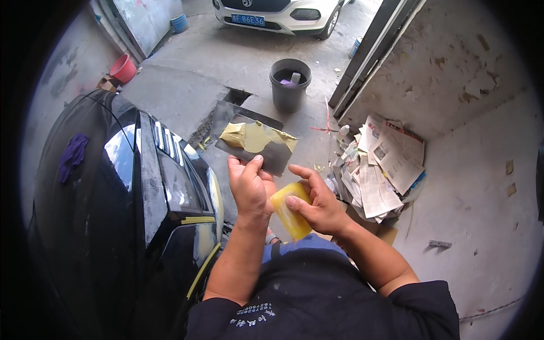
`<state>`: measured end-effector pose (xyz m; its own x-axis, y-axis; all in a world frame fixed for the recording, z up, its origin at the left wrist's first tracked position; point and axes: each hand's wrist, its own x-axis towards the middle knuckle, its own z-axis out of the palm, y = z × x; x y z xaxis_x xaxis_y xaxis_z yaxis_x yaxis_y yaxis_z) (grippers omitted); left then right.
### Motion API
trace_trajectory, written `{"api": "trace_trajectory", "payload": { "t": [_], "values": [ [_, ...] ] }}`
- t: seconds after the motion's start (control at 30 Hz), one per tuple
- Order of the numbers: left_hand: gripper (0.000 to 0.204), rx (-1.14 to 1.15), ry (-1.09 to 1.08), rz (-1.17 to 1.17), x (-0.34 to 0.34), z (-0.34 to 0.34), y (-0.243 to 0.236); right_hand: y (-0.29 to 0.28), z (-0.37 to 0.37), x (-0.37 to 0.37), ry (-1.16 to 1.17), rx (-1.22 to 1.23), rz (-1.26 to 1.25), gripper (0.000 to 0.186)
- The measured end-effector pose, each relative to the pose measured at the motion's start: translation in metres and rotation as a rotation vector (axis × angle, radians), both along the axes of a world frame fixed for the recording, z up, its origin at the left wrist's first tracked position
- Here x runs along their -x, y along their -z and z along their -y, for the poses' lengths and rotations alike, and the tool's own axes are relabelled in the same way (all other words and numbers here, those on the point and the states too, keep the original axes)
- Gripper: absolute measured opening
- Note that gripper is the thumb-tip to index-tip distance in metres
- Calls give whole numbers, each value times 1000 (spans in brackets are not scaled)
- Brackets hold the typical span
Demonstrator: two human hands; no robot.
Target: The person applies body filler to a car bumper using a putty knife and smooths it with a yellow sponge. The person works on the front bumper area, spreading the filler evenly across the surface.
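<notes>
My left hand [249,187] grips the lower edge of a dark flat putty board [276,162], its thumb on top. Thick yellowish putty [262,137] is smeared across the upper part of the board. Just right of it, my right hand [322,205] holds a yellow putty spreader [296,222], thumb on its face and fingers behind it. Whitish smears mark the spreader, which is apart from the putty. To the left stands a black car [90,226], with yellow masking tape [198,220] and dull, sanded-looking patches around its lamp area.
A purple cloth [73,157] lies on the car. Ahead stands a dark bucket [289,93] beside a slot in the floor. Newspapers [396,161] are heaped by the right wall [481,187]. A red bucket [123,69] sits far left; a white car [283,14] is parked outside the doorway.
</notes>
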<state>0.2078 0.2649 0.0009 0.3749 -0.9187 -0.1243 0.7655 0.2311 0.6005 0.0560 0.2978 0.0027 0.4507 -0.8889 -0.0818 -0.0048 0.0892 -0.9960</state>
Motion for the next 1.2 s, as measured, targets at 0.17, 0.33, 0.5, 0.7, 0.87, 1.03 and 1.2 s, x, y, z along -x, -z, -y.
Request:
{"api": "trace_trajectory", "payload": {
  "t": [0.17, 0.33, 0.5, 0.7, 0.87, 1.03, 1.2],
  "values": [
    [35, -53, -128, 220, 3, 9, 7, 1, -1, 1, 103, 285, -162, 57],
    [36, -290, -89, 317, 11, 9, 10, -9, 2, -12, 217, 709, -209, 53],
    [32, -147, -150, 435, 21, 12, 18, 5, 8, -22, 394, 636, -93, 51],
    [34, -87, -142, 410, 34, 5, 10, -3, 26, -26, 426, 482, 102, 57],
    [35, -79, -132, 408, 35, -1, 21, -10, 30, -27, 479, 244, 247, 55],
    [35, -207, -168, 287, 24, -2, 26, -19, 42, -20, 478, 83, 370, 55],
    [33, -167, -181, 201, 4, 9, 0, -9, 39, -19, 454, 193, 211, 56]
  ]
}}
